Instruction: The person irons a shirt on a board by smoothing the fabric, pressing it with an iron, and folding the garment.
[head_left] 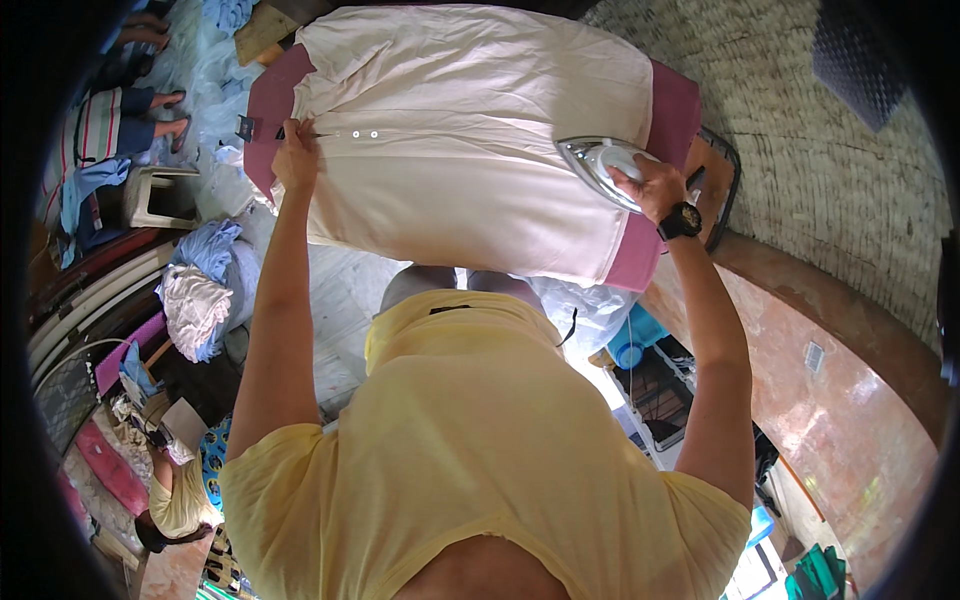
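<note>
The ironing board, covered in maroon, spans the upper middle of the frame, set crosswise before the person, probably so that both ends fall within arm's reach. Over it lies the cream garment, spread wide with its long side hanging toward the person; the padded top seems chosen to give the cloth a flat backing. Maroon shows at both ends, left and right.

At the right of the cloth sits the iron, its pointed nose toward the upper left — whether its plate presses fully or is slightly raised cannot be told. The right hand is wrapped around its handle from behind, a grip that likely gives steering control. The left hand, at the garment's left edge, appears to pinch the fabric between thumb and fingers, perhaps to hold it taut.

A black watch circles the right wrist. Smallest are the pale buttons, lying face up near the left hand.
</note>
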